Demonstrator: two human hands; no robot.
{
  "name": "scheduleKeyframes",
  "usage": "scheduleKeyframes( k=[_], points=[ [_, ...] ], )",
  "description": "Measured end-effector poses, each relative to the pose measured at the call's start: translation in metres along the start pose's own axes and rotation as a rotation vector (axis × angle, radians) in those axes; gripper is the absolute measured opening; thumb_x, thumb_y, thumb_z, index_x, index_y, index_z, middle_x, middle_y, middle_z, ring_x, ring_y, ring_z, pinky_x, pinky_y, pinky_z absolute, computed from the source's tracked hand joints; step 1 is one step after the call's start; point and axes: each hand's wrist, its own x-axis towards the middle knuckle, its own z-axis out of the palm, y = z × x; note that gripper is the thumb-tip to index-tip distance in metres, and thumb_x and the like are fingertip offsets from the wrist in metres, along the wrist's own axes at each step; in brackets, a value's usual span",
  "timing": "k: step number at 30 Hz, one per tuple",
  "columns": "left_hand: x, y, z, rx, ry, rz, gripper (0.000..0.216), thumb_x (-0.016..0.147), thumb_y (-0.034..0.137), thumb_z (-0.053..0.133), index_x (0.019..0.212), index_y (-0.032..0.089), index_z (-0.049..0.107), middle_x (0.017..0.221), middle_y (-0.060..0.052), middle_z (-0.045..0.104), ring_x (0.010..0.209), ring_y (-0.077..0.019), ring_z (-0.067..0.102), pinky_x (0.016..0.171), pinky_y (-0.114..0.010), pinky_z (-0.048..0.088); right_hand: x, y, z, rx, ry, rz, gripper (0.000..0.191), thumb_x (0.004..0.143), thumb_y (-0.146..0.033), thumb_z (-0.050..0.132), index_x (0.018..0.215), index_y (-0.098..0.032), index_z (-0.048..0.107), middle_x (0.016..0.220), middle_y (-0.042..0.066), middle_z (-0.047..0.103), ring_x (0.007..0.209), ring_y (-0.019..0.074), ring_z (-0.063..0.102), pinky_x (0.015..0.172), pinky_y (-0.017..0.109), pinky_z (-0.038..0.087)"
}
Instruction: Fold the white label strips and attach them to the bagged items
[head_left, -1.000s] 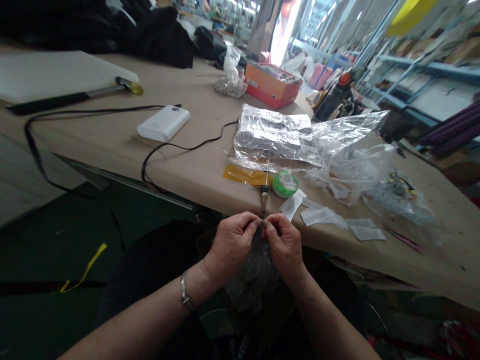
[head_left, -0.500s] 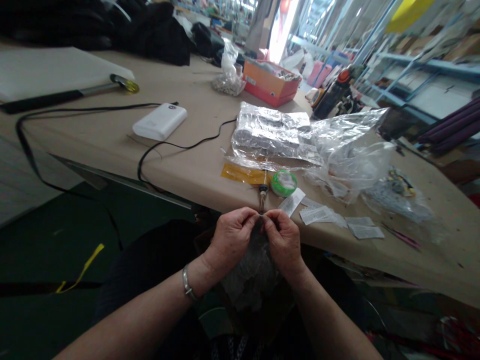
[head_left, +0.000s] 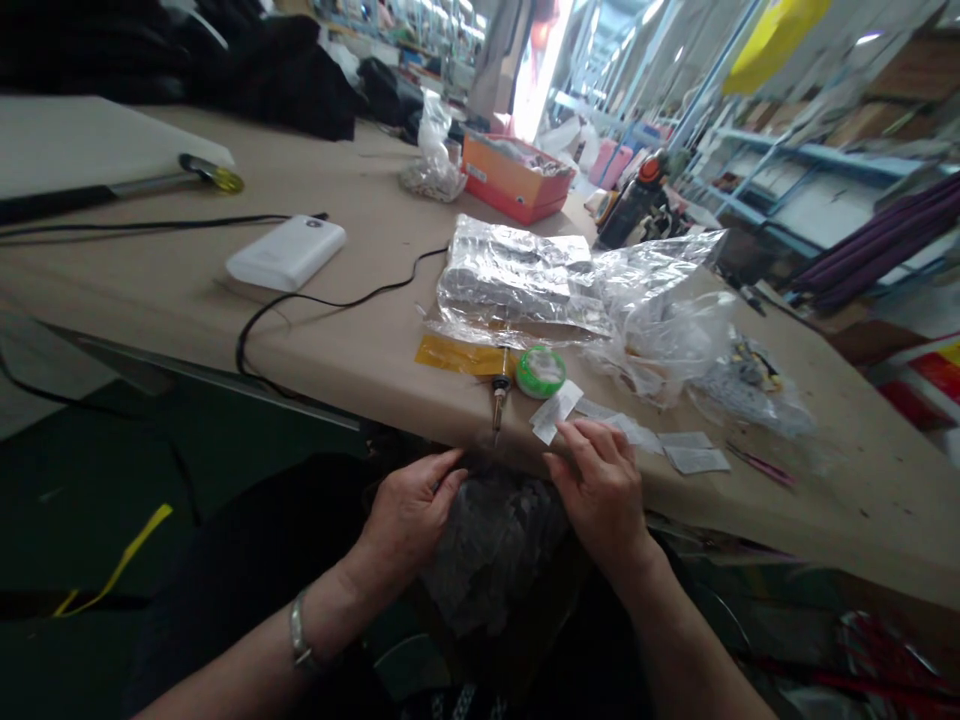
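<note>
L hand (head_left: 409, 512) is laid against the clear plastic bag (head_left: 487, 545) in the lap, below the bench (head_left: 360, 340) edge; grip can't be told. Soldering iron (head_left: 497, 392) is seen just above. R hand (head_left: 600, 490) is spread, nothing held, fingertips by paper slips (head_left: 555, 412).

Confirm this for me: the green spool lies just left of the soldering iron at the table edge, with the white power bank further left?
Not quite. The head view shows the green spool just right of the soldering iron, not left. Both are at the table edge, and the white power bank lies further left.
</note>
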Motion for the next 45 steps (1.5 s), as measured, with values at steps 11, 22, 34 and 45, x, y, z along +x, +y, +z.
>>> scheduleKeyframes(
  k=[11,22,34,45],
  points=[
    [-0.011,0.022,0.027,-0.290,-0.210,-0.241,0.015,0.073,0.029,0.063,0.068,0.016,0.069,0.068,-0.003,0.067,0.067,-0.0149,0.059,0.064,-0.022,0.044,0.001,0.017,0.009,0.064,0.111,-0.115,0.019,0.083,-0.013,0.057,0.094,-0.026,0.067,0.094,0.001,0.072,0.097,0.0184,0.062,0.096,0.038,0.032],
    [-0.004,0.056,0.069,-1.026,-0.328,-0.696,0.006,0.075,0.014,0.063,0.077,0.009,0.062,0.066,-0.003,0.062,0.052,-0.0071,0.056,0.047,-0.016,0.042,-0.046,-0.005,-0.023,0.155,-0.077,-0.305,0.027,0.085,-0.015,0.053,0.109,-0.027,0.059,0.101,0.000,0.070,0.106,0.0194,0.057,0.098,0.041,0.037],
    [-0.007,0.058,0.077,-0.736,-0.340,-0.721,0.007,0.081,0.018,0.056,0.082,0.011,0.057,0.064,-0.004,0.063,0.053,-0.0121,0.060,0.052,-0.023,0.049,-0.031,0.070,0.001,-0.113,0.072,-0.088,0.026,0.087,-0.016,0.050,0.109,-0.018,0.063,0.113,0.010,0.066,0.112,0.0238,0.056,0.096,0.042,0.046],
    [0.000,0.065,0.079,-0.817,-0.423,-0.751,0.013,0.079,0.014,0.054,0.085,0.007,0.063,0.071,-0.010,0.067,0.053,-0.0130,0.060,0.055,-0.027,0.050,-0.039,0.046,-0.019,0.326,0.182,-0.156,0.024,0.082,-0.008,0.056,0.100,-0.023,0.064,0.100,0.007,0.067,0.109,0.0226,0.058,0.092,0.044,0.049]
  ],
)
